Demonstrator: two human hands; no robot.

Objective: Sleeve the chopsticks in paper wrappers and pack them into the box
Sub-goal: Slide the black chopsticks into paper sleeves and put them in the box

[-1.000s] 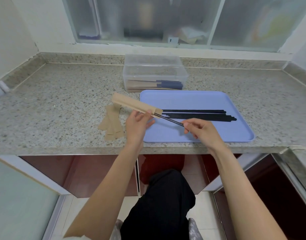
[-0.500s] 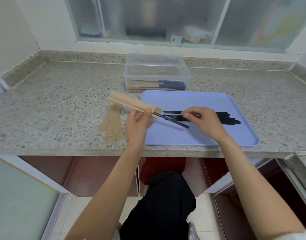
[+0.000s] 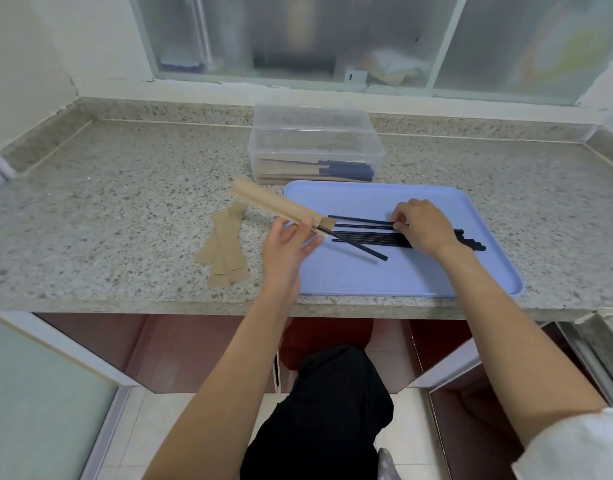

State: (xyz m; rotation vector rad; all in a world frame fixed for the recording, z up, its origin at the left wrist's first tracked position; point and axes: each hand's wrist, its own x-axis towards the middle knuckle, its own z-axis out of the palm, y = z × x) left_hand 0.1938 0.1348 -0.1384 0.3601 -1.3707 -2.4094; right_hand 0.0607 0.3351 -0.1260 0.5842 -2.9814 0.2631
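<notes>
- From my remote seat I saw the speckled granite worktop (image 3: 125, 209) filling the view, running back to a frosted window (image 3: 332, 39).
- A lavender plastic tray (image 3: 384, 275) lay flat on the worktop's right half, its near edge close to the worktop's front edge.
- A clear plastic box (image 3: 315, 143) stood just behind the tray's far left corner; I could make out sleeved chopsticks (image 3: 318, 169) lying in its bottom, dark ends pointing right.
- The left hand (image 3: 286, 252) was raised over the tray's left edge, its fingers (image 3: 306, 230) curled around the open end of a tan paper wrapper (image 3: 273, 206) that angled up and away to the left.
- One black chopstick (image 3: 358, 244) stuck out of that wrapper's mouth and slanted down to the right above the tray.
- The right hand (image 3: 424, 226) rested on the loose black chopsticks (image 3: 367, 235) lying side by side across the tray; its fingers (image 3: 400, 223) were bent, tips pinching one of them.
- A small fan of empty paper wrappers (image 3: 225, 247) lay on the worktop just left of the tray, near the left hand.
</notes>
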